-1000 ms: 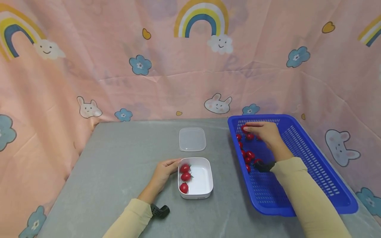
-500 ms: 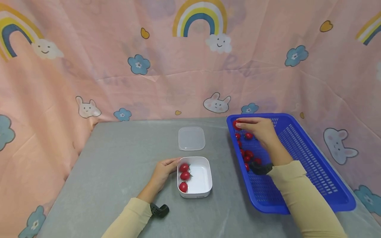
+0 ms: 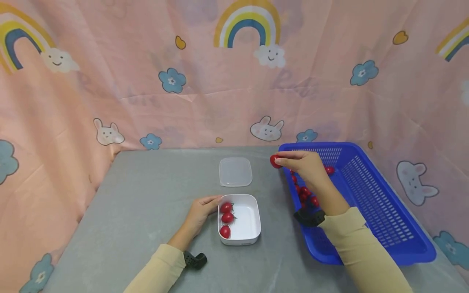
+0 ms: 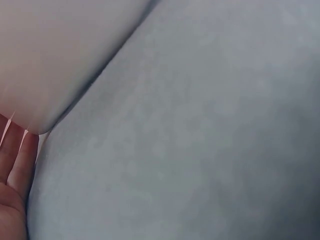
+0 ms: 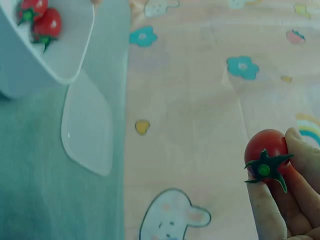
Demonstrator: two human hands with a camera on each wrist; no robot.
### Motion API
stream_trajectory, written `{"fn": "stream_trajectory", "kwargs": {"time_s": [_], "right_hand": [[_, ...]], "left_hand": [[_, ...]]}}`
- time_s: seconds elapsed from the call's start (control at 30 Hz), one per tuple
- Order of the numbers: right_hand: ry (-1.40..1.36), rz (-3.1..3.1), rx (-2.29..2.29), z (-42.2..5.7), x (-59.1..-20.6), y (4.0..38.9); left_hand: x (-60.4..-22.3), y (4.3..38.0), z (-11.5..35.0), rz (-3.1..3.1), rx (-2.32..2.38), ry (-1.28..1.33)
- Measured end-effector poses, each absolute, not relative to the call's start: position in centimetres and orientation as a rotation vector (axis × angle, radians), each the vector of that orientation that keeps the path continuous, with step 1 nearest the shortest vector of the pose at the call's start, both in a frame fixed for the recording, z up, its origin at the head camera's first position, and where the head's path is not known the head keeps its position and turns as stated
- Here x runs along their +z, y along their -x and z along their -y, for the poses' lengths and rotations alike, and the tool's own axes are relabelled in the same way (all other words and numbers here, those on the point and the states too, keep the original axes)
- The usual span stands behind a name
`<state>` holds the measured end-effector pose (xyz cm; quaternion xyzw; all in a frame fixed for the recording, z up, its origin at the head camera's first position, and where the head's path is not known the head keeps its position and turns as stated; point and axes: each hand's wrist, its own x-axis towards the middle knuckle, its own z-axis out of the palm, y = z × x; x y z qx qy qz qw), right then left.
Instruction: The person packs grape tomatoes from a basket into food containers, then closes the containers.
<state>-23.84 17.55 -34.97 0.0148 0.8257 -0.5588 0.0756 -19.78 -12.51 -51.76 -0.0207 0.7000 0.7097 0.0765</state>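
Note:
A cherry tomato [image 3: 275,161] is pinched between the thumb and fingers of my right hand [image 3: 307,169], held just over the left rim of the blue basket [image 3: 388,228]. In the right wrist view this tomato [image 5: 266,145] shows its green calyx facing the camera. My left hand [image 3: 201,209] touches the left side of a square white box [image 3: 250,221]; in the left wrist view its straight fingers [image 4: 22,165] lie against the box wall [image 4: 55,60]. Three cherry tomatoes [image 3: 227,218] line the left side inside the box.
Several more cherry tomatoes [image 3: 304,193] lie in the basket, mostly along its left side, partly hidden by my right arm. A translucent lid [image 3: 235,172] lies flat behind the box on the grey table [image 3: 157,195]. A pink printed curtain [image 3: 205,110] hangs behind.
My right hand has lifted the pinched tomato and carried it left, from inside the basket to over its left rim. The left hand and the box have stayed in place.

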Motion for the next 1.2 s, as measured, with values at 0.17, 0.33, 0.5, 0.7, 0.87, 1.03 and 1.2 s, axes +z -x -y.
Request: {"fn": "stream_trajectory", "kwargs": {"time_s": [0.17,0.33,0.5,0.7,0.87,1.03,1.2], "right_hand": [[-0.061,-2.425,-1.708,-16.1,-35.2,23.2],[-0.049,-2.412,-1.716,-14.8,-35.5,22.2],[0.022,-2.415,-1.716,-14.1,-36.0,21.5],[0.074,-2.374,-1.720,-13.0,-36.8,20.8],[0.081,-2.354,-1.689,-12.0,-37.0,20.1],[0.066,-2.367,-1.657,-11.2,-37.0,19.7],[0.051,-2.381,-1.651,-10.6,-37.2,19.2]], "left_hand": [[-51.6,19.7,12.6,-2.085,2.130,0.084],[-51.8,19.7,12.4,-2.086,2.133,0.065],[-51.8,19.6,12.3,-2.103,2.123,0.051],[-51.7,19.6,12.3,-2.085,2.152,0.069],[-51.7,19.5,12.4,-2.080,2.164,0.071],[-51.6,19.5,12.4,-2.075,2.183,0.063],[-51.5,19.5,12.4,-2.095,2.153,0.053]]}}
